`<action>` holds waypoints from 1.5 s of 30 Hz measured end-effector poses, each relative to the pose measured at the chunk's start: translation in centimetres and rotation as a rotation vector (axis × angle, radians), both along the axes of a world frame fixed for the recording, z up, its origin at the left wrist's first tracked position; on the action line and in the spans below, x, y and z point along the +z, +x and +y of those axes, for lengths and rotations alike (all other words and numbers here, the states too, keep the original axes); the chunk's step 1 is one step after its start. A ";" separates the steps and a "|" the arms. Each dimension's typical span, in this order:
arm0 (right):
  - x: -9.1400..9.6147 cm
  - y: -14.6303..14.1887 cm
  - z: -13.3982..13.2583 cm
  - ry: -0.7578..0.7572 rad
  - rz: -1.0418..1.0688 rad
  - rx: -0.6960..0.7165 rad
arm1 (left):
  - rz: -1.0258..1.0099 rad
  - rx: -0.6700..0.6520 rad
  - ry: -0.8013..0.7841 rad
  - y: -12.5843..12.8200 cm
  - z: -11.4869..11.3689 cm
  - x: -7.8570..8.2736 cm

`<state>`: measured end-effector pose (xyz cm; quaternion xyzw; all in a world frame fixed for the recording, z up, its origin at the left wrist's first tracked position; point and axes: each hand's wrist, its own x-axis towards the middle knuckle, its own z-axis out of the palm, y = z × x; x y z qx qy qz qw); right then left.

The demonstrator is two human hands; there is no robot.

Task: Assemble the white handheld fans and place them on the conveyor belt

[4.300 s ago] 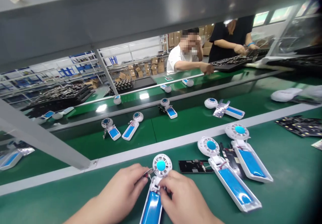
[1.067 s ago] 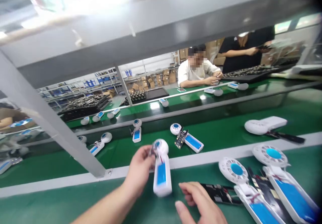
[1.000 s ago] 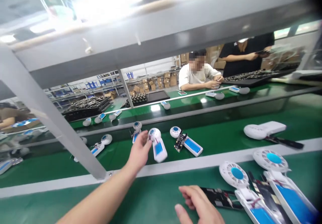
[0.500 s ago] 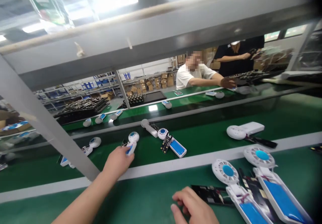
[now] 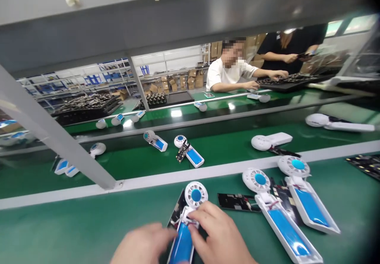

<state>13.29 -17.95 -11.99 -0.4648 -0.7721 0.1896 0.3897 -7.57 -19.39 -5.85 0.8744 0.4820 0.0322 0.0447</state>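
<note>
Green workbench (image 5: 74,226), cartons (image 5: 191,78) beyond; left hand (image 5: 142,242) and right hand (image 5: 221,232) grip a white fan (image 5: 196,194).

"How many white fan units (image 5: 196,194) on the near bench (image 5: 89,224)?"

"Three: one at six o'clock, two at four."

"Black circuit boards (image 5: 239,202)?"

"Three there, at five and six o'clock."

"Units on the next belt (image 5: 225,149)?"

"Five, from eleven to two o'clock."

"People beyond it?"

"Two, both at one o'clock: a seated worker (image 5: 228,72) and a standing one (image 5: 285,50)."
</note>
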 end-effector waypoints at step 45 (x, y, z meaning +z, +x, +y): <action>0.8 -1.2 -0.1 -0.065 0.223 -0.112 | -0.779 0.186 -0.264 3.6 1.3 -2.6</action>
